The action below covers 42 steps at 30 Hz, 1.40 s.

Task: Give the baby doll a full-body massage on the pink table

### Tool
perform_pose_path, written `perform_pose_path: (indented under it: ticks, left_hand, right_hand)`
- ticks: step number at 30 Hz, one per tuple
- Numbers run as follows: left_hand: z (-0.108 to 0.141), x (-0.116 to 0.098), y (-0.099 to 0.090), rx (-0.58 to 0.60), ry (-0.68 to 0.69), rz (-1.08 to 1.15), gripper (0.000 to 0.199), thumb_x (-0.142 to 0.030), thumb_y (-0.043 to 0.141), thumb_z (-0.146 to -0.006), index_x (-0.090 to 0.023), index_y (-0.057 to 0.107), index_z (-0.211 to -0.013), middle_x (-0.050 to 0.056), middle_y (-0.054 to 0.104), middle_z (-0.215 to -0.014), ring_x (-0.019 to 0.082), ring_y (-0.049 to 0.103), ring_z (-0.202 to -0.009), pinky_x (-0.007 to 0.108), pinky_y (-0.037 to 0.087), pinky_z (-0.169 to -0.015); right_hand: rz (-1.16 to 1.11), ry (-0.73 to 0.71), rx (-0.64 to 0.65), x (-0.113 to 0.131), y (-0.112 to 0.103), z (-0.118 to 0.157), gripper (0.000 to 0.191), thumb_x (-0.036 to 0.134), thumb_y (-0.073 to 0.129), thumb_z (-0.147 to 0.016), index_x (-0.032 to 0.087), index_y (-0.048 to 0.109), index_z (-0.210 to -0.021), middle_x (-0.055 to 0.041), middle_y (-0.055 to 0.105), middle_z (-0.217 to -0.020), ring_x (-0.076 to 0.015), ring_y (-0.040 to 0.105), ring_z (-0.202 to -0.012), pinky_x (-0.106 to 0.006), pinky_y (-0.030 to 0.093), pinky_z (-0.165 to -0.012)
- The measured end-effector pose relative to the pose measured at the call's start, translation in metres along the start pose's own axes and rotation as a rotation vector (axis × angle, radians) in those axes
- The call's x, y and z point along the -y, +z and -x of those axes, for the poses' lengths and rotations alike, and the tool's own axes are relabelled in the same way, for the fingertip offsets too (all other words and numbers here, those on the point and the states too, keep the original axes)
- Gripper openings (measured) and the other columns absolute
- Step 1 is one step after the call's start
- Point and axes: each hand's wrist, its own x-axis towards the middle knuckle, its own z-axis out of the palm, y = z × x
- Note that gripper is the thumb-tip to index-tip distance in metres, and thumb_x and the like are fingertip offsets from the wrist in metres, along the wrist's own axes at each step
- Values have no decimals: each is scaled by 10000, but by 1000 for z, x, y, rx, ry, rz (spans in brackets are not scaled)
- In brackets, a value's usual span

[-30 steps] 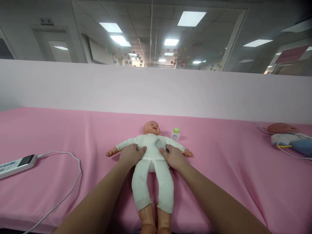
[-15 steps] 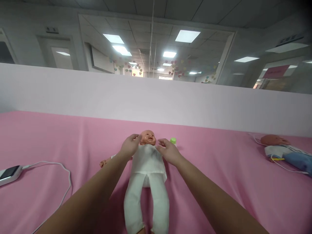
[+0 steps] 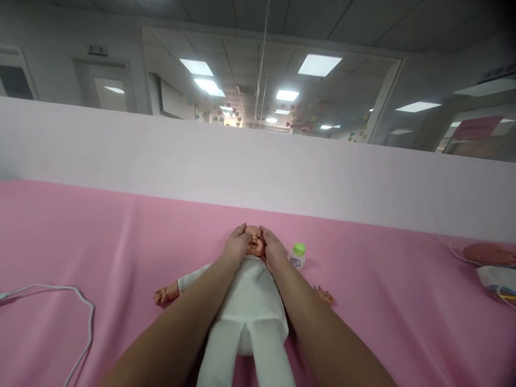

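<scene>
A baby doll (image 3: 253,293) in a white top and trousers lies on its back on the pink sheet, its arms spread out to the sides. My left hand (image 3: 236,246) cups the left side of its head, the thumb by the cheek. Against the other side of the head rests my right hand (image 3: 274,250), so that the face shows between both hands. My fingers curve around the head and are partly hidden behind it. Just right of my right hand stands a small white bottle with a green cap (image 3: 298,255).
The pink sheet (image 3: 141,247) covers the surface up to a low white wall (image 3: 258,172) with glass above it. At the right edge lies another doll (image 3: 487,253) with white and blue cloth. A white cable (image 3: 92,309) runs along the left.
Both hands have moved inward from beside the doll's head and now touch it on both sides. The camera view has shifted, showing more of the bottle and the doll's right-hand-side arm.
</scene>
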Motion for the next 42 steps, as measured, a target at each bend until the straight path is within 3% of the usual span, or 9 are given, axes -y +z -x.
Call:
perform_pose_path:
  ticks: [3, 5, 10, 17, 23, 32, 38, 42]
  left_hand:
    - [-1, 3, 0, -41, -100, 231, 642, -307, 675, -860, -191, 557, -1480, 125, 637, -1444, 268, 666, -1225, 331, 558, -963]
    - [-2, 5, 0, -56, -91, 273, 621, -308, 731, -827, -189, 606, -1423, 133, 662, -1402, 271, 678, -1194, 329, 566, -945]
    - [-2, 16, -2, -64, 19, 218, 607, -305, 796, -790, -192, 635, -1363, 147, 697, -1324, 286, 707, -1121, 368, 582, -922]
    - [0, 17, -1, -87, 25, 231, 552, -284, 800, -797, -179, 671, -1324, 146, 714, -1301, 281, 715, -1120, 392, 564, -979]
    - [-2, 18, 2, -111, 24, 227, 461, -305, 753, -855, -195, 695, -1299, 133, 717, -1307, 266, 697, -1170, 390, 539, -1029]
    - [-3, 17, 1, -107, -77, 330, 470, -213, 616, -903, -195, 658, -1371, 129, 721, -1297, 247, 724, -1090, 377, 585, -943]
    - [0, 21, 0, -82, 43, 257, 467, -293, 749, -830, -211, 691, -1286, 128, 724, -1271, 267, 711, -1114, 396, 555, -991]
    - [1, 23, -1, -78, 99, 218, 517, -291, 815, -755, -209, 687, -1249, 126, 733, -1205, 284, 718, -1070, 404, 572, -944]
  right_hand:
    - [-206, 5, -25, -4, 2, 1, 518, 489, 611, -907, 218, 630, -1348, -89, 692, -1371, -244, 691, -1188, -370, 579, -987]
    - [-239, -15, -39, -5, 3, 2, 500, 499, 691, -853, 234, 680, -1277, -74, 740, -1265, -253, 706, -1130, -398, 578, -985]
    - [-139, -60, -53, 0, 4, 6, 528, 447, 823, -731, 255, 704, -1209, -55, 750, -1195, -254, 698, -1105, -406, 564, -991]
    - [-71, -65, -116, 2, 6, 7, 536, 430, 839, -701, 245, 702, -1185, -65, 752, -1133, -259, 721, -994, -402, 601, -876]
    - [-116, -88, -137, -9, 2, -2, 420, 459, 745, -782, 242, 743, -1142, -67, 760, -1162, -242, 710, -1050, -406, 580, -939]
    - [-257, -26, -105, -13, -2, 1, 420, 308, 712, -768, 268, 751, -1184, -45, 695, -1370, -243, 646, -1240, -432, 510, -1089]
    - [-180, -67, -57, -3, -1, 9, 511, 375, 795, -733, 258, 721, -1225, -66, 697, -1351, -264, 655, -1229, -448, 522, -1077]
    - [-111, -95, -86, 3, 1, 13, 560, 356, 840, -675, 245, 715, -1210, -72, 718, -1294, -267, 674, -1182, -433, 551, -1032]
